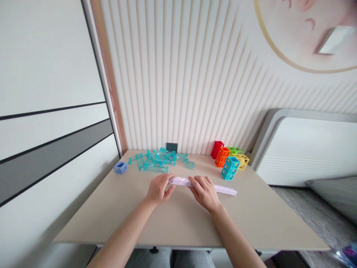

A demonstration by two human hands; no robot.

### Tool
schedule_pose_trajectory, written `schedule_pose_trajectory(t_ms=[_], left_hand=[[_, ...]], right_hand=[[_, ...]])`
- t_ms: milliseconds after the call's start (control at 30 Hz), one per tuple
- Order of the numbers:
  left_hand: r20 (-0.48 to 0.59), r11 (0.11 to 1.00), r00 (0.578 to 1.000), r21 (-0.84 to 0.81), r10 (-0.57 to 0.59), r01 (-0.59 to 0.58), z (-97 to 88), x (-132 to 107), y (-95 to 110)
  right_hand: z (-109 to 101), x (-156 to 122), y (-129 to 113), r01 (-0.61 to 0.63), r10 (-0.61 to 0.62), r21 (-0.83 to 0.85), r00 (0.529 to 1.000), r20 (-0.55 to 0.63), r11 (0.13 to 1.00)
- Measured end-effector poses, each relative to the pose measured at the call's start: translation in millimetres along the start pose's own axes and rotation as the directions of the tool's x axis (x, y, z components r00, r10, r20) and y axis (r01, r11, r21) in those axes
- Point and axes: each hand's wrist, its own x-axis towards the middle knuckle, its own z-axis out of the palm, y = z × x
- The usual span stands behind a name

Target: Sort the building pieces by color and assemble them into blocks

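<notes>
A long, light-purple snake puzzle (180,181) of jointed wedge segments lies crosswise in front of me, low over the table. My left hand (159,189) grips its left end, fingers on top and thumb on the near side. Around its middle, my right hand (204,191) has its fingers closed and covers several segments. The right part of the snake sticks out past that hand, straight and tapering to a flat end. Whether the snake rests on the tabletop or hangs just above it, I cannot tell.
Translucent teal plastic pieces (156,160) lie in a heap at the back, near a dark wall socket (171,147). A blue block frame (120,167) sits at the left edge. Back right stand red (217,150), orange (222,158), cyan (230,168), green and yellow (243,161) block stacks.
</notes>
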Motion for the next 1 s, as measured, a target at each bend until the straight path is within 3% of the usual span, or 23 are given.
schedule_pose_trajectory(t_ms=[333, 633, 733, 833, 900, 1000], left_hand=[[0.052, 0.999, 0.999, -0.051, -0.01, 0.012, 2.8, -1, -3], [-0.06, 0.999, 0.998, 0.016, 0.033, -0.033, 9.5, -4, -11], [-0.163, 0.999, 0.986, -0.005, -0.035, 0.035, 15.8, -3, -8], [-0.205, 0.976, 0.96, -0.138, -0.192, 0.166, 16.4, 4, -6], [-0.121, 0.913, 0.942, -0.31, -0.313, 0.264, 10.4, 16, -6], [0.175, 0.688, 0.873, -0.553, -0.455, 0.47, -4.2, 40, -10]], right_hand=[[-2, 3, -1, -0.069, 0.067, 0.071, 0.997, 0.026, 0.995], [0, 7, -10, -0.049, 0.049, 0.088, 0.999, 0.002, 0.995], [3, 14, -12, -0.039, 0.039, 0.085, 0.999, 0.002, 0.996], [3, 28, -12, -0.059, 0.057, 0.051, 0.998, 0.031, 0.997], [2, 41, -11, -0.084, 0.083, 0.013, 0.993, 0.078, 0.996], [2, 59, -8, -0.04, 0.045, -0.034, 0.986, 0.163, 0.999]])
